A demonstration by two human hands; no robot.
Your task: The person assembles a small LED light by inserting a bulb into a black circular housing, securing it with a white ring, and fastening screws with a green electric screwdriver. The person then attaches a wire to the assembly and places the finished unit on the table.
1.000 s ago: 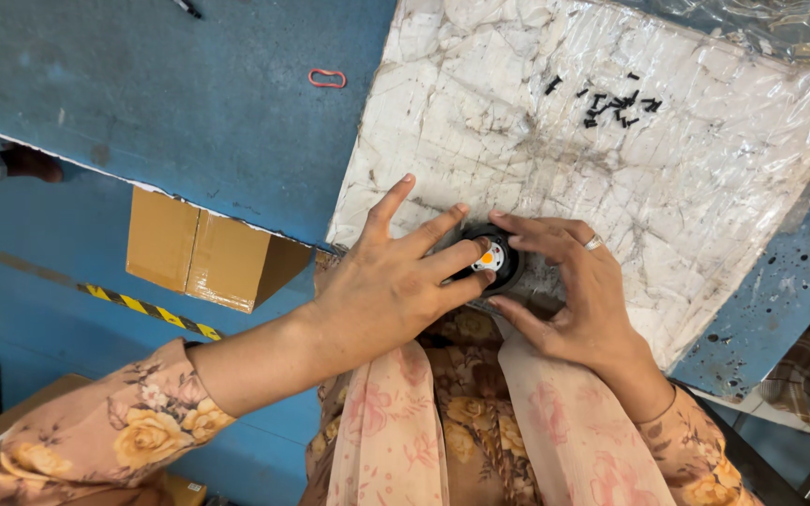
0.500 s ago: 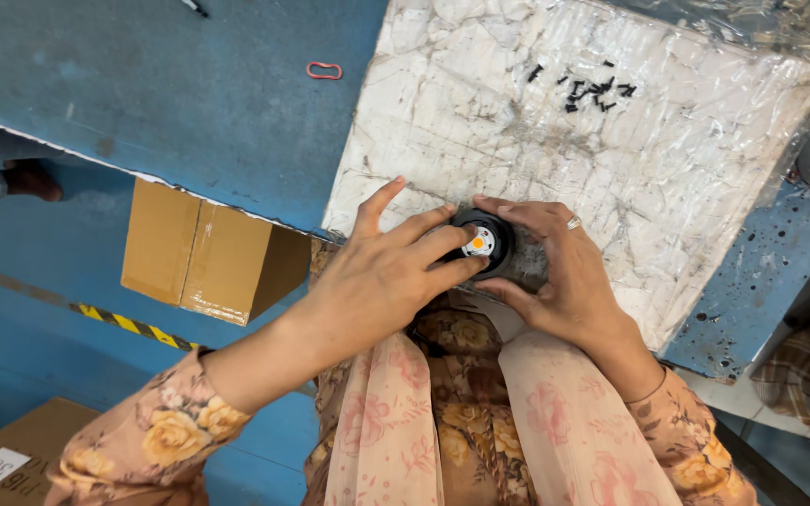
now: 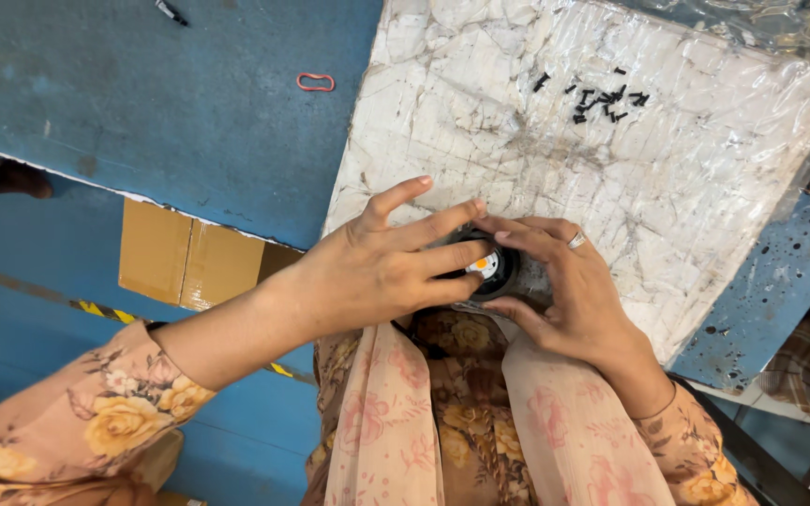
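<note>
A small round black part [image 3: 497, 269] with a white and orange centre sits at the near edge of a white plastic-wrapped board [image 3: 611, 159]. Both of my hands are closed around it. My left hand [image 3: 382, 267] covers its left side, with the fingertips on its rim. My right hand [image 3: 569, 290], with a ring on one finger, cups it from the right and from below. Most of the part's body is hidden by my fingers.
Several small black screws [image 3: 602, 98] lie on the board's far side. A red rubber band [image 3: 316, 81] rests on the blue table [image 3: 171, 122]. A cardboard box [image 3: 189, 262] stands on the floor below the table edge. Another person's foot [image 3: 11, 178] shows at left.
My hands and the part have shifted slightly left along the board's edge as the view moved. My left fingers have closed further over the part's rim.
</note>
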